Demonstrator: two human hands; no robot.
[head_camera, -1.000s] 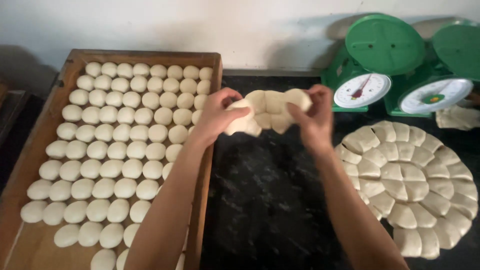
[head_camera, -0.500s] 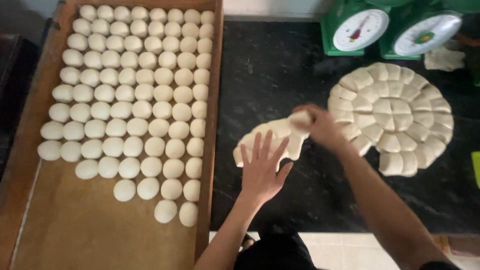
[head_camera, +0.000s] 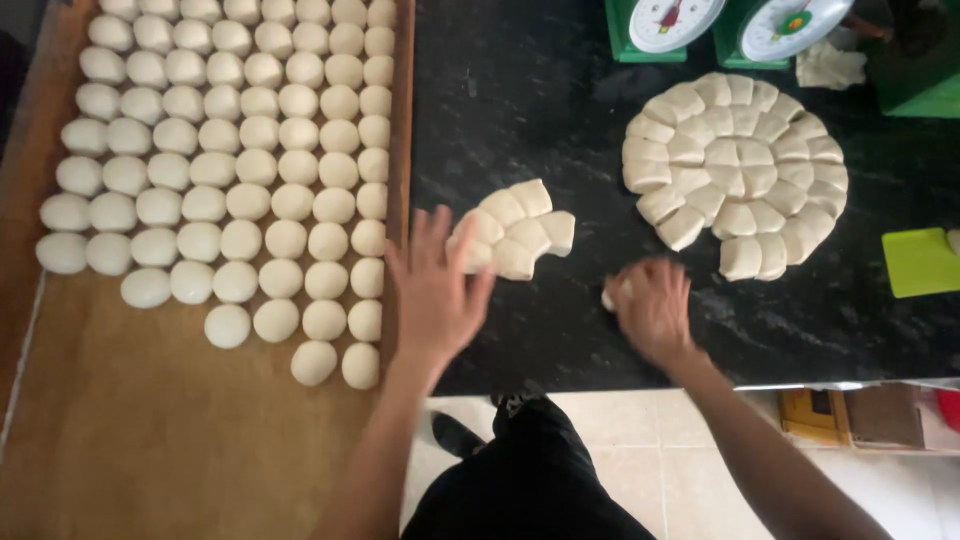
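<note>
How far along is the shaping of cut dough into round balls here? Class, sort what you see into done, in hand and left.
Done: rows of smooth white dough balls fill much of the brown wooden tray. In hand: the right hand cups one small dough piece on the black stone counter, while the left hand touches a small cluster of cut wedges. Left: that cluster and the large round disc of cut dough wedges.

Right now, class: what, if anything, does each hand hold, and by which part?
Right hand cups one small dough piece under its palm. Left hand rests open against the cut dough cluster, gripping nothing.
</note>
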